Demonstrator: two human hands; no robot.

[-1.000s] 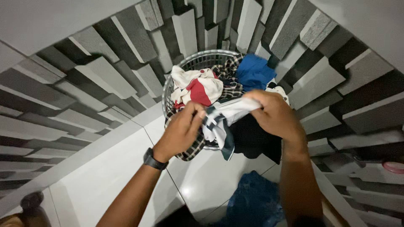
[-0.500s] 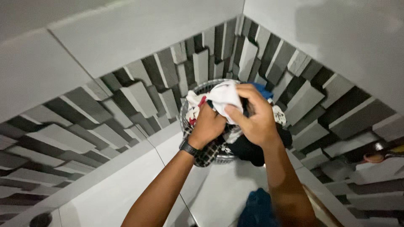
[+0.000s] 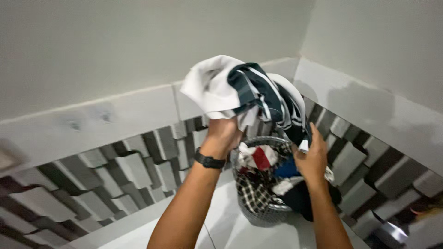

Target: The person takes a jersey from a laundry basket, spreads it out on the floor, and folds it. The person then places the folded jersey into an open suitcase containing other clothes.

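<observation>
My left hand [image 3: 223, 133], with a black watch on its wrist, grips a white and dark striped garment [image 3: 249, 90] and holds it up above a round grey laundry basket [image 3: 263, 216]. My right hand [image 3: 313, 157] grips the lower right edge of the same garment. The basket stands in the corner of the room and holds several clothes: a red and white piece [image 3: 258, 157], a blue piece [image 3: 287, 169] and a checked black and white cloth [image 3: 253, 196] that hangs over its rim.
The lower walls have grey and black block-pattern tiles [image 3: 134, 175], with plain white wall [image 3: 138, 50] above. The floor is white tile [image 3: 230, 233]. A dark garment [image 3: 302, 200] hangs over the basket's right side.
Both hands lifted the garment from just over the basket to well above it. It has spread out, showing its dark stripes. The view has tilted up toward the wall.
</observation>
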